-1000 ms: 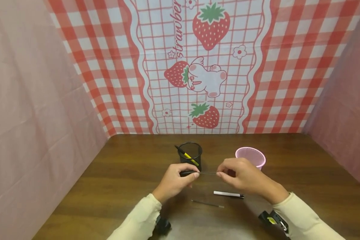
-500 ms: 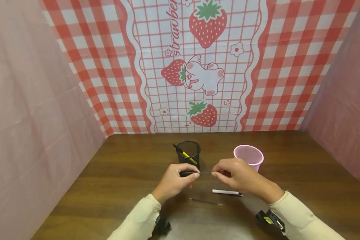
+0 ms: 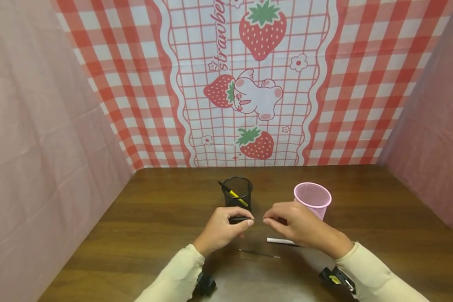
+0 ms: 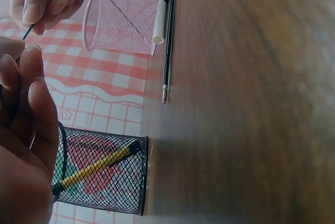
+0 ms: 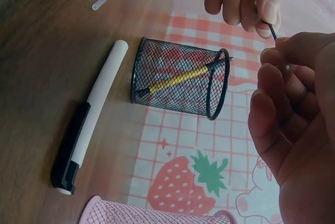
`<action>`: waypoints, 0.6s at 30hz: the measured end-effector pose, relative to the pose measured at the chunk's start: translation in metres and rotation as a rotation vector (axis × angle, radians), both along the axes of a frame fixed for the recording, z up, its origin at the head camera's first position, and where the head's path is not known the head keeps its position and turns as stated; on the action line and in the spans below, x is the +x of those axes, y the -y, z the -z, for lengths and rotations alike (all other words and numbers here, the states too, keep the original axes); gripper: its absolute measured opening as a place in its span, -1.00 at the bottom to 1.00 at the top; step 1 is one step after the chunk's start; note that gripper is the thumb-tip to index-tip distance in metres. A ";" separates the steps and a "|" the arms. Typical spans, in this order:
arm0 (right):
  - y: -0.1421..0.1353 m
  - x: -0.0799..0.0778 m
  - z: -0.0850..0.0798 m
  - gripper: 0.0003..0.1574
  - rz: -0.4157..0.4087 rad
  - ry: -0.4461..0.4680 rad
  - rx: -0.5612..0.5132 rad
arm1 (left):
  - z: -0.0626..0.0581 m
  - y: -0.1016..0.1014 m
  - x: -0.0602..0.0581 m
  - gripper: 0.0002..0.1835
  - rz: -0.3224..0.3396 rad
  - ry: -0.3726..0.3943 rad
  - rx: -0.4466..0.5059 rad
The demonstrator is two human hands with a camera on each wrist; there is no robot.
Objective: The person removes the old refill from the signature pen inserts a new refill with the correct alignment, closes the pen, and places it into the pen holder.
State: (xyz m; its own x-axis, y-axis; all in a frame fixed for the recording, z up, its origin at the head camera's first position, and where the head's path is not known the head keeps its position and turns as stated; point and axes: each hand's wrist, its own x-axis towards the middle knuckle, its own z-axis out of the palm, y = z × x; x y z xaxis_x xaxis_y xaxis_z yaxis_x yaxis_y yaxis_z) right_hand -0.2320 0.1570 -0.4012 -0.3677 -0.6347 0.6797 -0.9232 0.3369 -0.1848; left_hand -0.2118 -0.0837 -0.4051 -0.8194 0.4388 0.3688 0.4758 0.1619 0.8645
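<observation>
My left hand (image 3: 219, 228) pinches a black pen barrel (image 3: 238, 219) between thumb and fingers, held level above the table. From its right end a thin dark pen refill (image 3: 258, 220) sticks out. My right hand (image 3: 300, 223) pinches that refill near its outer end, so only a short length shows between the two hands. Below them, a second refill (image 3: 258, 253) with a metal tip lies on the table. Near it lies a white pen barrel (image 3: 278, 240) with a black clip, partly covered by my right hand in the head view.
Behind my left hand stands a black mesh cup (image 3: 238, 205) with a yellow and black pen (image 3: 235, 196) leaning inside. A pink mesh cup (image 3: 313, 195) stands behind my right hand. Cloth walls enclose the wooden table (image 3: 166, 209).
My right hand has moved left towards the left hand. The visible length of refill between them has become shorter. My left hand has stayed nearly in place.
</observation>
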 end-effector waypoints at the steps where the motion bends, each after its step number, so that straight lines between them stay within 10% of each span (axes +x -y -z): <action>1: 0.000 0.000 0.000 -0.98 -0.003 0.000 0.000 | 0.000 0.000 0.000 -0.90 -0.001 -0.002 -0.002; 18: 0.001 0.002 -0.002 -0.87 0.015 0.011 0.029 | -0.001 -0.001 0.000 -0.86 0.026 0.026 0.029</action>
State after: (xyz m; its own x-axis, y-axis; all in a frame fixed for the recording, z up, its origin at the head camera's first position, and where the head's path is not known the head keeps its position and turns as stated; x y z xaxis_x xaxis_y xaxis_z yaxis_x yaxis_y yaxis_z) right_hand -0.2298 0.1561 -0.3994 -0.3844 -0.6483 0.6572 -0.9161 0.3558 -0.1848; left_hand -0.2115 -0.0823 -0.4044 -0.8173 0.4497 0.3603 0.4567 0.1241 0.8809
